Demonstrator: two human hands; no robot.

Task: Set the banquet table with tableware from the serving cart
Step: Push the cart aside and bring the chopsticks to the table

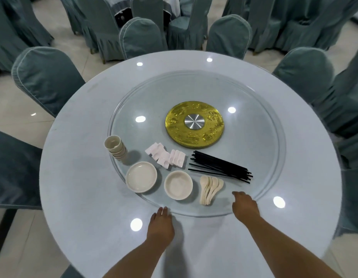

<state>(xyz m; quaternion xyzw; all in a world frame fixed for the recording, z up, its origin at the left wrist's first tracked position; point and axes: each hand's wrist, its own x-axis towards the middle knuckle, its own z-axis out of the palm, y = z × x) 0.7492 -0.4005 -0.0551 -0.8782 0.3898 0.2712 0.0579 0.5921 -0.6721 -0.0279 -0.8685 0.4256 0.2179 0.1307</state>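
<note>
Reaching out over the near rim of the round clear glass turntable [254, 109] with the left hand [161, 223], fingers straight and flat, tips touching the glass edge, holding nothing. Stretching the right hand [245, 205] onto the same rim further right, fingers loosely extended, likewise grasping nothing. Leaving bare glass between both hands and the tableware, and a broad bare band of the round white glossy table [77, 177] all around the turntable.

Lying just beyond the right hand: a fanned cluster of cream ceramic soup spoons [210, 189], near but apart from the fingertips. Resting beside them to the left, a small cream round bowl [178, 184], then a cream shallow round plate [141, 176], well apart from the left hand. Standing behind the plate, a tilted stack of small cream cups [115, 147]. Lying between cups and chopsticks, a heap of pinkish-white ceramic rests [166, 157]. Spreading behind the spoons, a bundle of thin black chopsticks [220, 167]. Sitting at the centre, an embossed gold disc with a brushed metal hub [194, 125].

Crowding the table's far and side edges, grey-green fabric-covered chairs [47, 77].
</note>
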